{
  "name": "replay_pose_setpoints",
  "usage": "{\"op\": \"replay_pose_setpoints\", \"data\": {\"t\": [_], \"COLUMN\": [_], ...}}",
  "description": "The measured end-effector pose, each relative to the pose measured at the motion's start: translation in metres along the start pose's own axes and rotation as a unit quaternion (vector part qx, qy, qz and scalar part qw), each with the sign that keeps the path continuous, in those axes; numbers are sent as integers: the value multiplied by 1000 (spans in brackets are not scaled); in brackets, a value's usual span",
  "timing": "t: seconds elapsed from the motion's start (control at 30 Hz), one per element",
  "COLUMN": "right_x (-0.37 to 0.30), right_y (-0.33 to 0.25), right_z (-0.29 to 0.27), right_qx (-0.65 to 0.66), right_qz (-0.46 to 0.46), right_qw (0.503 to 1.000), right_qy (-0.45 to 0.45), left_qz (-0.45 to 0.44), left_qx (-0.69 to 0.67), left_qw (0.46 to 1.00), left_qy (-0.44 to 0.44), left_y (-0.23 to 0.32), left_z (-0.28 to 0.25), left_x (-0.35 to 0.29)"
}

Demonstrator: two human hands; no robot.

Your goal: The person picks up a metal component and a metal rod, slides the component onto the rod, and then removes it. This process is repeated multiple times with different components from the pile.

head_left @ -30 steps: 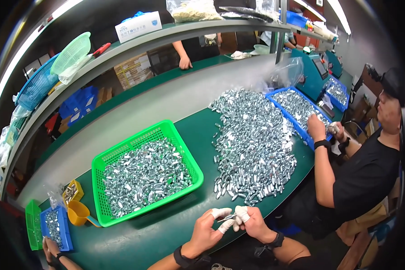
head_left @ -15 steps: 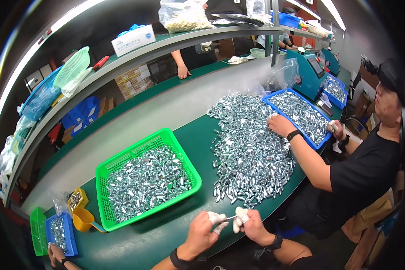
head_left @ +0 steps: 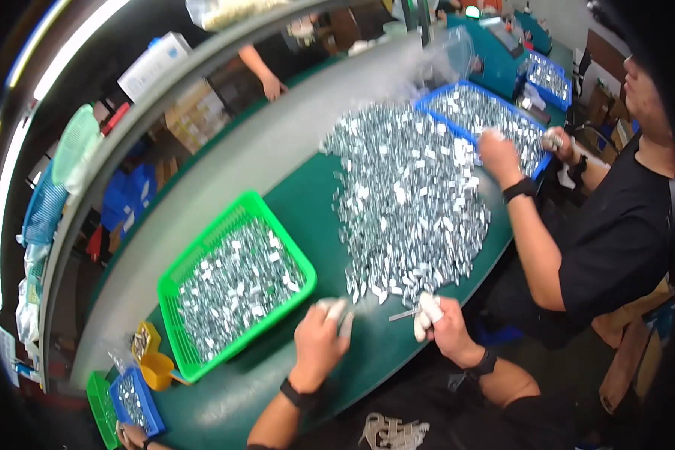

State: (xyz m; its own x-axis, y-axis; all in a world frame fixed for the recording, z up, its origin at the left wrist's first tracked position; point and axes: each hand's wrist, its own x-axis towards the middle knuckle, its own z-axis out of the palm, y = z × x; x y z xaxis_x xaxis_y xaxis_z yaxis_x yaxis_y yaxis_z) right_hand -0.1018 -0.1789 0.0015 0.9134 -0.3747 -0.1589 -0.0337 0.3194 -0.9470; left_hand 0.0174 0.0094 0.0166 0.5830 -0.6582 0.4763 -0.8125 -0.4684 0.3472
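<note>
My right hand (head_left: 448,327), with white coverings on its fingertips, pinches a thin metal rod (head_left: 403,315) that points left over the green tabletop. Beside the front right corner of a green plastic basket (head_left: 241,334) is my left hand (head_left: 321,339), its white-covered fingers curled together. Motion blurs those fingertips, and what they hold, if anything, cannot be made out. Small shiny metal parts (head_left: 240,289) fill much of the basket. A broad heap of similar metal parts (head_left: 405,202) spreads over the table beyond my right hand.
At the right, a co-worker's hand (head_left: 499,156) is over a blue tray (head_left: 446,129) of metal parts. Left of the basket are a yellow scoop (head_left: 157,371), a yellow box (head_left: 144,337) and a small blue tray (head_left: 151,415). Another person's hand (head_left: 131,435) is beside that tray.
My hands have moved apart: the left shifted left toward the basket, the right stayed on the rod. The co-worker's near hand lifted from the parts. The whole view has tilted and shifted.
</note>
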Motion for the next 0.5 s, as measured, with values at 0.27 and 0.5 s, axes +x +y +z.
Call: {"op": "replay_pose_setpoints", "data": {"t": [0.27, 0.5], "right_x": [-6, -12], "right_y": [-6, 1], "right_z": [-12, -3], "right_qx": [-18, -16], "right_qz": [-23, -30], "right_qw": [999, 999], "right_qy": [22, 20], "left_qz": [-130, -152], "left_qx": [39, 15], "left_qw": [988, 987], "left_qy": [-68, -51], "left_y": [-24, -22], "left_z": [48, 54], "left_x": [9, 4]}}
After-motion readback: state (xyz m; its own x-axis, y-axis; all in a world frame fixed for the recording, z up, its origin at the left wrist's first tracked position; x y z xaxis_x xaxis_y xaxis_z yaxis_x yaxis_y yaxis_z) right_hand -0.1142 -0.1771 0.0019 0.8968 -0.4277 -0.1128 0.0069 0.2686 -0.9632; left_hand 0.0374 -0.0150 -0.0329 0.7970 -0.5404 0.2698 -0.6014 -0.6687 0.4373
